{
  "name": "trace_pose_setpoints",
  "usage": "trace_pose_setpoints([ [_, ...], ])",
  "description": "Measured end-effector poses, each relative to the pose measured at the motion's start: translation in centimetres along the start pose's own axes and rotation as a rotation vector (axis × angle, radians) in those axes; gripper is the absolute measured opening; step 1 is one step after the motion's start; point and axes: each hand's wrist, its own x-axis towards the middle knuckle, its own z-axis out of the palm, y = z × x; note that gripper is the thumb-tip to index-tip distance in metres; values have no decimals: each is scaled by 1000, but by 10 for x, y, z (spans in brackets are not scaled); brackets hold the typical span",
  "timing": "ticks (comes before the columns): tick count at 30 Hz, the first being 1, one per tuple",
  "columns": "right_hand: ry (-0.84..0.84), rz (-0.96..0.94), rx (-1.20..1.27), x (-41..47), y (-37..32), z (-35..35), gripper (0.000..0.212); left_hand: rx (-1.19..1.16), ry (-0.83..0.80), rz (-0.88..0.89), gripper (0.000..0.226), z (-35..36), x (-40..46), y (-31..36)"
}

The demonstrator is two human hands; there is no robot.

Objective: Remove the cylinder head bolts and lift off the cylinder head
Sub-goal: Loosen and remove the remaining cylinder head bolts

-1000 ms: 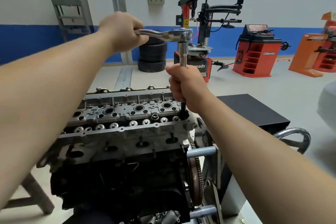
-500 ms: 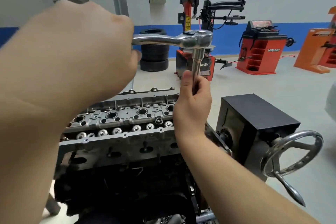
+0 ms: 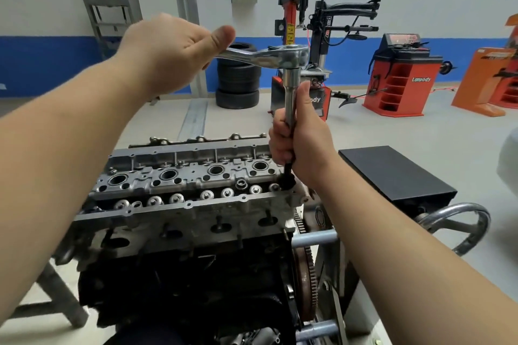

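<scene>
Swung back from close to the lens: left hand [image 3: 171, 56], gripping the ratchet handle [image 3: 252, 54], lying level at upper centre. Right hand [image 3: 300, 143], fingers curled round the upright extension [image 3: 290, 98], pointing down into the cylinder head [image 3: 190, 185], centre frame.

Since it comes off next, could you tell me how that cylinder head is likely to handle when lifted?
The cylinder head looks like thick cast metal, so probably heavy and rigid. It spans the whole block, so likely awkward for one grip. Its surfaces may be oily.
</scene>
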Motion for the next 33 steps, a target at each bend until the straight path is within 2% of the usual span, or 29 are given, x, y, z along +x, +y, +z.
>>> trace_pose_setpoints([
  [8, 8, -32, 32, -1, 5, 3, 71, -138, 78, 23, 80, 26, 21, -2],
  [14, 32, -40, 32, -2, 6, 3, 71, -252, 29, -66, 71, 29, 28, 17],
  [18, 9, -48, 41, -5, 7, 4, 71, -105, 49, -85, 70, 9, 9, 18],
  [24, 12, -37, 58, -6, 7, 0, 75, 263, -83, -220, 71, -48, -31, 65],
  [27, 33, -27, 58, -4, 5, -2, 76, 470, 68, -93, 65, -74, -79, 93],
  [29, 61, -16, 49, -3, 4, 0, 76, 482, 81, -21, 62, -91, -102, 109],
  [31, 135, -14, 12, -4, 3, 4, 76, 401, 11, -26, 60, -104, -99, 111],
  [33, 270, -13, -96, -9, -1, 9, 76, 214, -32, -54, 39, -112, -87, 102],
])
